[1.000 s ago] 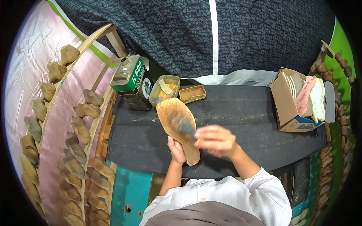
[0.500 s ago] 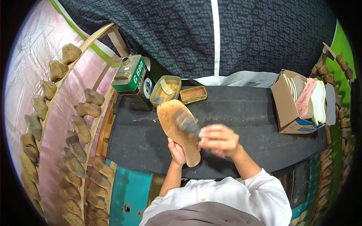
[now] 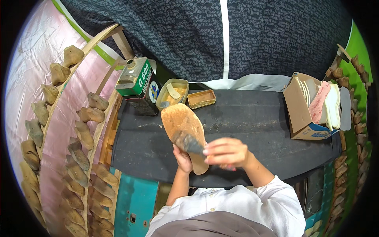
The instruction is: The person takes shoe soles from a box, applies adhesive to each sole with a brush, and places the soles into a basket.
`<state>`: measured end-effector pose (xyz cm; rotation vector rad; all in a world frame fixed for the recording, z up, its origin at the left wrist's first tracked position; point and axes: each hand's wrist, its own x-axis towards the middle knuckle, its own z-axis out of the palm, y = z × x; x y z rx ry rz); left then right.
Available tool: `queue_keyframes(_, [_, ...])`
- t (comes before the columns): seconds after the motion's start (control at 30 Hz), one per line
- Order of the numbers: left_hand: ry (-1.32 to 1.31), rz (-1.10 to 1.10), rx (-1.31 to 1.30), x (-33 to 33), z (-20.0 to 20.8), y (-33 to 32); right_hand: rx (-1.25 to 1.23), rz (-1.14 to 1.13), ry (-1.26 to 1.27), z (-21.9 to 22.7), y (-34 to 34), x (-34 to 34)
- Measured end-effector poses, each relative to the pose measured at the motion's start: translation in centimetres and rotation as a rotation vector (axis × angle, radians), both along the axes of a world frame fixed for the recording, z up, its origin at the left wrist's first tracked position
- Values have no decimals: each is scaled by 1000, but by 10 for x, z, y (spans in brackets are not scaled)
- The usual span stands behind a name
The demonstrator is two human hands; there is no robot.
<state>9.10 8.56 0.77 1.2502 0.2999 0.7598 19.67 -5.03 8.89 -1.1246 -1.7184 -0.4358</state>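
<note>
A: what's the grip like?
B: right hand pinches a dark brush, head blurry over the sole. left hand pinches the sole's 7 o'clock edge, fingers underneath hidden, probably steadying it above the table.
A: and around it?
B: open tray at 12, likely for easy reach; can at 11, insole box past 2.

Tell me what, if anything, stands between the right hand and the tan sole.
Only the dark brush-like tool the right hand holds, its head overlapping the tan sole in view. Nothing else visible stands between.
</note>
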Motion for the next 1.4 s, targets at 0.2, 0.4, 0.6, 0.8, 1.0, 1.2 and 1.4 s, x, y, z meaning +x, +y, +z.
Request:
queue_keyframes(0.2, [-308,-372,-331,4,7,-1,38,-111,25,-3,-1,5])
queue_keyframes(0.4, [-298,-355,-459,-1,10,0,137,-110,157,3,-2,-1])
queue_keyframes(0.6, [-253,-431,-388,2,8,-1,272,-179,691,3,-4,-5])
queue_keyframes(0.8, [-221,-457,-358,1,5,-4,300,-288,593,16,6,-3])
queue_keyframes(1.0, [-208,-429,-335,0,5,-2,184,-513,275,20,6,1])
queue_keyframes(1.2, [-228,-462,-379,1,10,-4,302,-444,271,23,11,2])
queue_keyframes(1.4, [-250,-396,-439,-1,11,1,155,-474,244,20,4,4])
